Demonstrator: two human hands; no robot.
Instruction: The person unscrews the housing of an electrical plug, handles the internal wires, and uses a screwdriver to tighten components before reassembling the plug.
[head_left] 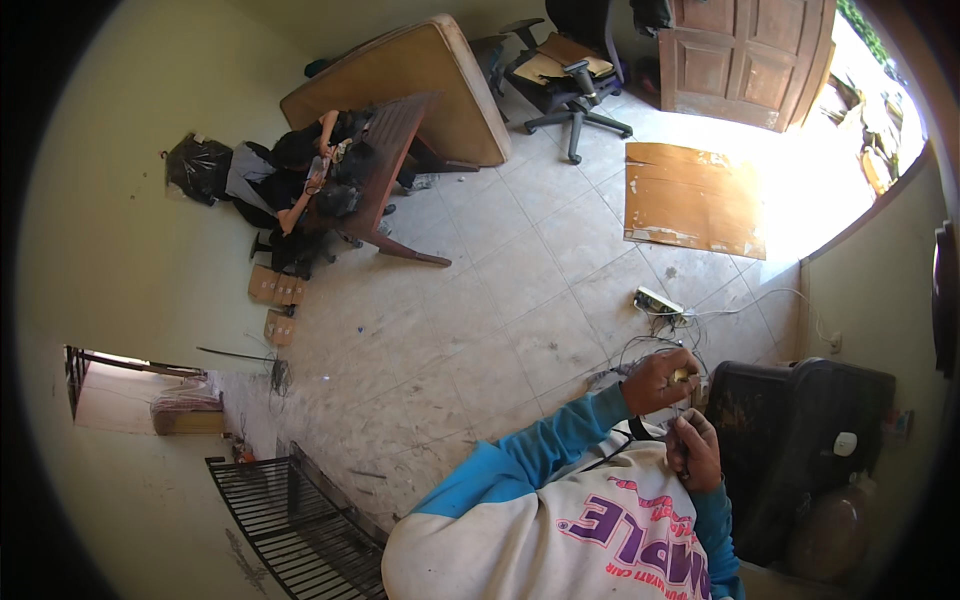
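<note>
My left hand (658,382) is closed, its fingers round a small yellowish piece (681,376) that looks like metal; its exact kind is too small to tell. Just below it, my right hand (694,449) is pinched shut near a thin dark bit at its fingertips, which I cannot make out. Both hands are close together in front of my light sweatshirt with blue sleeves (545,440). Beyond the left hand, a tangle of grey wires (640,352) lies on the tiles, beside an open white casing with greenish parts (658,303).
A black bulky case (790,410) stands right of my hands, near a wall socket (835,342). A cardboard sheet (692,200) lies by the open door (745,60). Farther off are an office chair (572,85), a mattress (470,90) and a person at a wooden table (395,150). A black metal grille (290,520) is lower left.
</note>
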